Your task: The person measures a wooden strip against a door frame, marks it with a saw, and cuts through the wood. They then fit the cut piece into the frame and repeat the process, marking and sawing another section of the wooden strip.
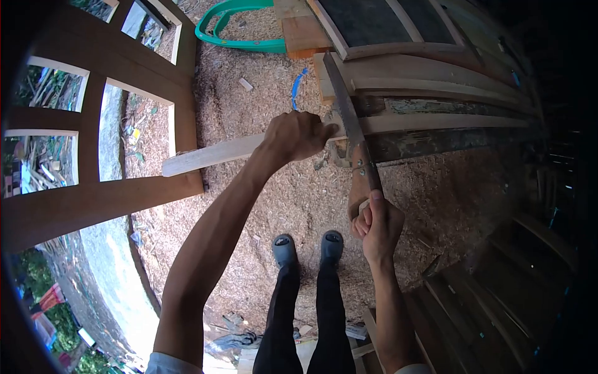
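My left hand (299, 134) is closed around a long, pale wooden strip (215, 155). One end of the strip sticks out to the left, and its other side runs right over the boards. In my right hand (379, 225) is the wooden handle of a handsaw (346, 103), with the fingers wrapped round it. The saw's blade points away from me and crosses the strip just right of my left hand. Whether the teeth have cut into the wood cannot be made out.
Stacked boards (436, 78) lie at the right, with a panelled frame (398, 48) beyond them. A large wooden frame with openings (149, 198) stands left. A green plastic piece (252, 45) and blue strip (296, 93) lie ahead. Wood shavings cover the ground (268, 199) around my slippers.
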`<move>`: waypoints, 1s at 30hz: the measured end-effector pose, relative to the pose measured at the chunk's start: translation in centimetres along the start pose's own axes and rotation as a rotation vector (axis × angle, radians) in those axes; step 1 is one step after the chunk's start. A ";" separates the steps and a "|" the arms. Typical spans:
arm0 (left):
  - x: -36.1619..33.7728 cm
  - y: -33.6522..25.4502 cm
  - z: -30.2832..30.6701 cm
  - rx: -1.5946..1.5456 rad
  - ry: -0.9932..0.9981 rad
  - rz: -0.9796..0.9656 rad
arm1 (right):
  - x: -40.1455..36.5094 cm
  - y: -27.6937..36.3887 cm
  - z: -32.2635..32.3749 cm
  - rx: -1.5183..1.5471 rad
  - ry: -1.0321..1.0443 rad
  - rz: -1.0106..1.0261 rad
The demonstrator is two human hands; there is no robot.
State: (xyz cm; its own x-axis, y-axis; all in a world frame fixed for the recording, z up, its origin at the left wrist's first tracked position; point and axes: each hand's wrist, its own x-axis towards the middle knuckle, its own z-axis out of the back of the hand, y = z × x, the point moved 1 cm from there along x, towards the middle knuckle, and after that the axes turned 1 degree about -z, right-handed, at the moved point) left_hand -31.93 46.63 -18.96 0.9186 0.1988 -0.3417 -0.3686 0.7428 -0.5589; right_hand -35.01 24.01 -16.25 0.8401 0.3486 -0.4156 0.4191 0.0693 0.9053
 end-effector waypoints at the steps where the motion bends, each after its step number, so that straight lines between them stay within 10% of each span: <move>1: -0.1 -0.3 -0.1 0.047 -0.024 0.041 | -0.2 -0.5 0.1 0.030 0.019 0.003; 30: 2.7 3.3 -2.2 0.053 0.027 -0.022 | -4.1 -3.6 0.8 -0.248 -0.087 0.136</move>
State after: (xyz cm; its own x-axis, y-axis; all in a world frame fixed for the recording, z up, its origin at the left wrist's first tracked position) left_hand -31.01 48.16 -23.36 0.9220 0.1653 -0.3501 -0.3395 0.7800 -0.5257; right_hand -39.69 21.59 -17.88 0.9137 0.2895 -0.2853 0.2127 0.2577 0.9425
